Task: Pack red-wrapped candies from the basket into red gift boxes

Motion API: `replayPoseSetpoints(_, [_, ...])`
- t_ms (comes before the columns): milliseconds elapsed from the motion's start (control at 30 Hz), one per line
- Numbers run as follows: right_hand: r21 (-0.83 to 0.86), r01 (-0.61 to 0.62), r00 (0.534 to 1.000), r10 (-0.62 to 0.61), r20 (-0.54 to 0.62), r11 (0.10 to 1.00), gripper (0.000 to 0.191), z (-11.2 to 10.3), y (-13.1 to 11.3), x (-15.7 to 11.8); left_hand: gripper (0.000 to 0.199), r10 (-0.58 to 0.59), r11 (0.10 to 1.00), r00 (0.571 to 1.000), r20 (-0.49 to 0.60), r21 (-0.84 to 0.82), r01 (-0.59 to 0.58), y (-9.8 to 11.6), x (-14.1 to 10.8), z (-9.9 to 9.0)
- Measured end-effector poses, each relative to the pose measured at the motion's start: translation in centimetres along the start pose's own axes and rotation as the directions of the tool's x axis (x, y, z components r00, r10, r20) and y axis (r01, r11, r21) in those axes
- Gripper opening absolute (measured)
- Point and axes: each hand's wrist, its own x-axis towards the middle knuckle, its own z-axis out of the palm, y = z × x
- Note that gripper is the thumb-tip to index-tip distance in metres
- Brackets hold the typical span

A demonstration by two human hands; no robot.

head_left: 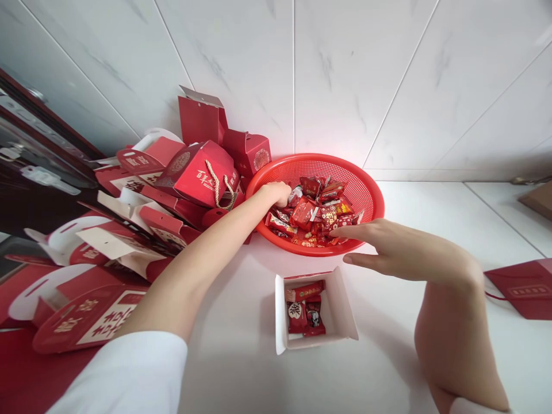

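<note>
A red plastic basket [374, 192] holds a heap of sweets in red wrappers [304, 213]. Inside its left part, my left hand [279, 194] has its fingers curled down at the edge of the heap; a pale wrapper lies right beside them, and what they grip, if anything, is hidden. My right hand [379, 247] reaches over the basket's front right rim, fingers stretched out and apart, the fingertips close to the sweets. In front of the basket stands an open box [340, 310] with white inner walls. Several wrapped sweets [305, 310] lie in its left part.
Many red gift boxes [196, 172] crowd the left side, some with open flaps, one with a rope handle [218, 184]. At the right lies a red box or bag [524, 287]. A tiled wall [328, 75] rises behind the basket; a brown object [539, 200] sits far right.
</note>
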Motion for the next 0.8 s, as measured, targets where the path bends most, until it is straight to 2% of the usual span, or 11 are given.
replayPoseSetpoints(100, [-0.01, -0.014, 0.999, 0.014, 0.033, 1.0, 0.037, -0.2, -0.2, 0.0, 0.05, -0.04, 0.999, 0.999, 0.027, 0.002, 0.04, 0.0, -0.4, -0.7])
replayPoseSetpoints(200, [0.0, -0.018, 0.999, 0.018, 0.044, 1.0, 0.037, -0.3, -0.4, 0.0, 0.044, -0.023, 0.999, 0.999, 0.043, -0.025, 0.025, -0.1, -1.4, -1.5])
replayPoseSetpoints(267, [0.012, -0.011, 0.999, 0.01, 0.04, 1.0, 0.034, -0.4, -0.5, 0.1, 0.046, 0.03, 0.989, 0.999, -0.014, -0.148, -0.032, -0.3, -2.6, -1.8])
replayPoseSetpoints(300, [0.014, -0.007, 0.999, 0.006, 0.036, 1.0, 0.033, -0.4, -0.5, 0.1, 0.046, 0.074, 0.952, 0.994, -0.076, -0.292, -0.093, -0.4, -3.3, -1.8])
replayPoseSetpoints(367, [0.011, 0.004, 1.0, -0.004, 0.018, 1.0, 0.031, -0.4, -0.6, 0.2, 0.044, 0.156, 0.768, 0.967, -0.202, -0.59, -0.247, -0.4, -5.0, -1.5])
replayPoseSetpoints(433, [0.018, 0.034, 0.999, -0.034, -0.033, 0.999, 0.031, -0.4, -0.7, 0.2, 0.044, 0.186, 0.592, 0.943, -0.276, -0.735, -0.332, -0.2, -6.8, -1.0])
replayPoseSetpoints(500, [0.033, 0.082, 0.99, -0.078, -0.12, 0.996, 0.032, -0.4, -0.8, 0.3, 0.044, 0.178, 0.493, 0.924, -0.338, -0.783, -0.38, 0.3, -8.5, -0.6])
replayPoseSetpoints(600, [0.062, 0.115, 0.955, -0.093, -0.282, 0.991, 0.035, -0.4, -1.1, 0.4, 0.045, 0.15, 0.391, 0.903, -0.403, -0.815, -0.428, 1.4, -10.7, 0.0])
replayPoseSetpoints(700, [0.123, 0.14, 0.888, -0.07, -0.455, 0.982, 0.041, -0.3, -1.6, 0.7, 0.052, 0.143, 0.344, 0.894, -0.425, -0.825, -0.448, 2.6, -12.5, 0.4])
replayPoseSetpoints(800, [0.187, 0.233, 0.83, -0.095, -0.55, 0.954, 0.042, -0.1, -2.0, 0.9, 0.055, 0.171, 0.312, 0.889, -0.424, -0.833, -0.457, 3.8, -14.2, 0.8])
